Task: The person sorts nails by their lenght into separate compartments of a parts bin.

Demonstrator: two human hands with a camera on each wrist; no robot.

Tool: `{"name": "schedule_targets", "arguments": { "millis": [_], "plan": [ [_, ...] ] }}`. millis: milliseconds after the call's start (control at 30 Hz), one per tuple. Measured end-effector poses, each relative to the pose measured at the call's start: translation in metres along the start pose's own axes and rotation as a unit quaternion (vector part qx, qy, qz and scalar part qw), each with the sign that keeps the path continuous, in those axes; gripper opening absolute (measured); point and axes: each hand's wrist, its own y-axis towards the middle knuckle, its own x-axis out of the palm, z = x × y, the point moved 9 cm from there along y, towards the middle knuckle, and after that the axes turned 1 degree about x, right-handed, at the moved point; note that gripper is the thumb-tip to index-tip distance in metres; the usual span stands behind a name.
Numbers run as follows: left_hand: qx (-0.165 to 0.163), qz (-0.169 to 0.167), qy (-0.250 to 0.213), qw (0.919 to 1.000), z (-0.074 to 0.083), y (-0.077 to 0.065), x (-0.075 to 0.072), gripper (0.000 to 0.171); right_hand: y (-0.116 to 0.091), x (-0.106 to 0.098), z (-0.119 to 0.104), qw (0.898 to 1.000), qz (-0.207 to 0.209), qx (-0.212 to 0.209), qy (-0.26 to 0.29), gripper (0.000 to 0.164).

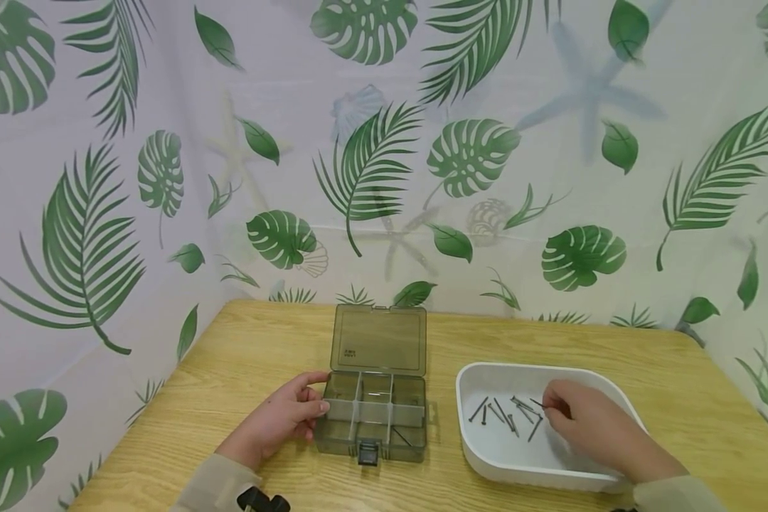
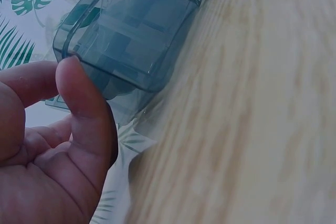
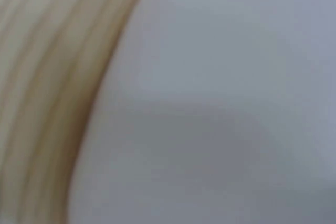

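Note:
My left hand (image 1: 286, 412) holds the left side of a smoky see-through compartment box (image 1: 370, 449), its thumb and forefinger at the edge. The left wrist view shows the thumb (image 2: 79, 90) against a corner of the box (image 2: 126, 40). The lid (image 1: 379, 340) stands raised at the back, and a thin dark screw (image 1: 401, 436) lies in the front right compartment. Over a white tray (image 1: 486, 461), my right hand (image 1: 592, 423) pinches a thin screw (image 1: 537, 403) by one end. Several loose screws (image 1: 510, 419) lie left of that hand. Only blurred white and wood fill the right wrist view.
The wooden table (image 1: 230, 355) carries the box at the middle and the tray to its right. A leaf-patterned cloth (image 1: 384, 178) hangs behind the table and along its sides. A black latch (image 1: 368, 453) sticks out at the box's front.

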Motion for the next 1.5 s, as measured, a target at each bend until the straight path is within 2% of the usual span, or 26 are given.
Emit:
{"name": "schedule_targets", "arguments": {
  "millis": [133,267,600,967,1200,1500],
  "plan": [
    [0.000,0.001,0.003,1.0000,0.001,0.000,0.000,0.063,-0.002,-0.008,-0.015,0.999,0.023,-0.028,0.015,0.006],
    [0.000,0.001,0.001,1.0000,0.001,0.000,0.001,0.063,-0.004,-0.012,-0.030,0.998,0.036,-0.050,0.023,0.013],
    [0.000,-0.001,-0.006,1.0000,0.001,-0.001,0.000,0.066,-0.003,-0.010,-0.071,0.994,0.028,-0.092,0.058,0.028],
    [0.002,-0.001,-0.006,1.0000,0.000,0.000,0.000,0.068,-0.003,0.000,-0.126,0.977,0.023,-0.183,0.111,0.032],
    [0.001,0.001,-0.006,1.0000,0.000,0.000,-0.001,0.067,0.003,0.012,-0.156,0.976,-0.003,-0.192,0.099,0.032],
    [0.001,-0.003,-0.004,1.0000,0.000,0.000,0.000,0.067,0.015,0.030,-0.184,0.979,-0.024,-0.187,0.079,0.033]
  ]
}}
